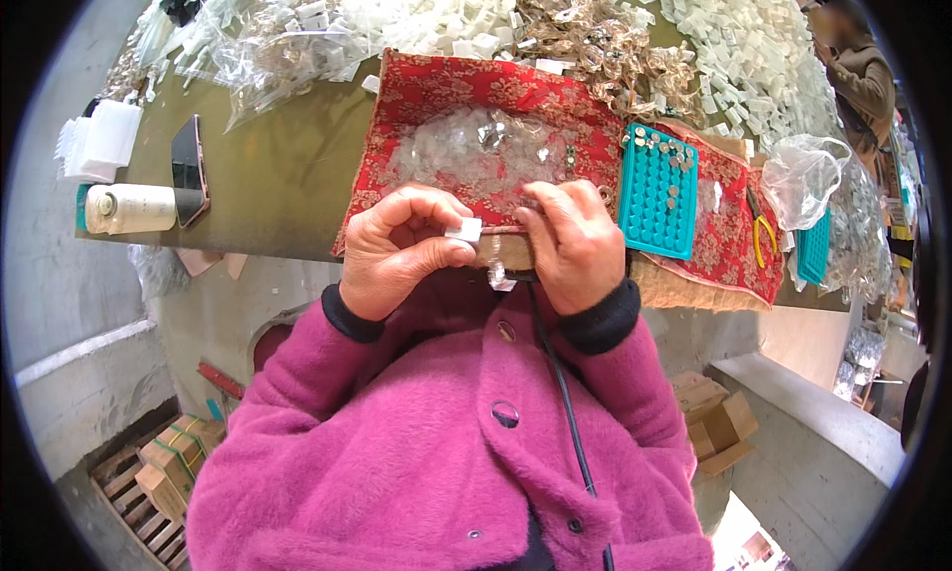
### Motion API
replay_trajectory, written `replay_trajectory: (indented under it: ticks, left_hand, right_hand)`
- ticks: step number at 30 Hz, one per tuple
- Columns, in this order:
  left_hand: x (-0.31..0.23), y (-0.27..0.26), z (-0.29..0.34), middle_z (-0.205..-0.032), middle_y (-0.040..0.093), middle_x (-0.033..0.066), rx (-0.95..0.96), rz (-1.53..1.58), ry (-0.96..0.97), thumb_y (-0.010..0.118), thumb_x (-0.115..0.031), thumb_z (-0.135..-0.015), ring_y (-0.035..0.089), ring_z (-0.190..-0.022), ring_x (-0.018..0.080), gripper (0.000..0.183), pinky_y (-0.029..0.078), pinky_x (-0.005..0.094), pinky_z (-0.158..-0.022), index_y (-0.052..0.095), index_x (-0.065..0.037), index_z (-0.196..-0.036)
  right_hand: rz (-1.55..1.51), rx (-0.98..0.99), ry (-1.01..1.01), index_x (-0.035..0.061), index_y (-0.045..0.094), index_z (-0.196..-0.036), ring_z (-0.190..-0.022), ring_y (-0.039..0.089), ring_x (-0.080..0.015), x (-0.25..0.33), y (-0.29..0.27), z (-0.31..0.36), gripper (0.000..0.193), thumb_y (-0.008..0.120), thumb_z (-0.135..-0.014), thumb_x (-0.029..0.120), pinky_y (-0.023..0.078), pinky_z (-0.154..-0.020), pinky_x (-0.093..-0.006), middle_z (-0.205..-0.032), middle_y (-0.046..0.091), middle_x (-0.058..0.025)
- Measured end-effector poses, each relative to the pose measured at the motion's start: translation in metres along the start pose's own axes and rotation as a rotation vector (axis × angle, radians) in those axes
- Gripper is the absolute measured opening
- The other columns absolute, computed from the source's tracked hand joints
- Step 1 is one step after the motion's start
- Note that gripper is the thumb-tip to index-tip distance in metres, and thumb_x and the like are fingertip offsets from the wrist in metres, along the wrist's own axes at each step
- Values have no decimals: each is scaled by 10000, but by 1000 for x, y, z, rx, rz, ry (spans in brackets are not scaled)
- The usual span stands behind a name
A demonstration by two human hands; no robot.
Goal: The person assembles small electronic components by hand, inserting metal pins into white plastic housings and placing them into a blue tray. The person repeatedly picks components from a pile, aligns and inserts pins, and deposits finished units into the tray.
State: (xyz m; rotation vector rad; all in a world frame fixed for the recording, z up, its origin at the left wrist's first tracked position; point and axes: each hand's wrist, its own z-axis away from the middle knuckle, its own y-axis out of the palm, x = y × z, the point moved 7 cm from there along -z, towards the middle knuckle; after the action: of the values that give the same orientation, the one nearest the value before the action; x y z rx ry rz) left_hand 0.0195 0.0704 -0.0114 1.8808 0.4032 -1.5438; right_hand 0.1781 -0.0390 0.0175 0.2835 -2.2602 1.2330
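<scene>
At the near edge of the table, my left hand (397, 249) pinches a small white rectangular piece (464, 230) between thumb and fingertips. My right hand (577, 242) is beside it, fingers curled together; what they hold, if anything, is too small to make out. Between and just below my hands, a small shiny clear piece (501, 278) shows against my coat. Beyond them a pile of small clear pieces (476, 150) lies on a red floral cloth (426, 75). To the right of my right hand is a teal tray (645, 199) with rows of hollows and several small round metallic pieces.
Yellow-handled pliers (762, 229) lie on the cloth at right, near a clear plastic bag (803, 179). Heaps of white pieces (754, 65) and bagged parts (605, 46) fill the far side. A phone (186, 165) and a white bottle (134, 208) are at left. A person (863, 80) is at far right.
</scene>
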Motion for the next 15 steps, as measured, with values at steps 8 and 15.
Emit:
replay_trajectory:
  ticks: [8, 15]
  left_hand:
    - [2, -2, 2, -1127, 716, 87, -7, 84, -153, 703, 119, -942, 697, -1031, 142, 245, 602, 296, -915, 672, 26, -1167]
    - [2, 7, -2, -1109, 720, 105, -60, 121, -158, 745, 34, -957, 722, -1004, 166, 265, 607, 325, -914, 607, 17, -1182]
  right_hand:
    - [64, 43, 49, 88, 755, -1030, -785, 689, -307, 2, 10, -7, 151, 793, -883, 96, 559, -670, -408, -921, 660, -107]
    - [-146, -111, 77, 18, 741, -1024, -793, 698, -274, -8, 3, -6, 162, 787, -873, -13, 554, -700, -357, -908, 701, -129]
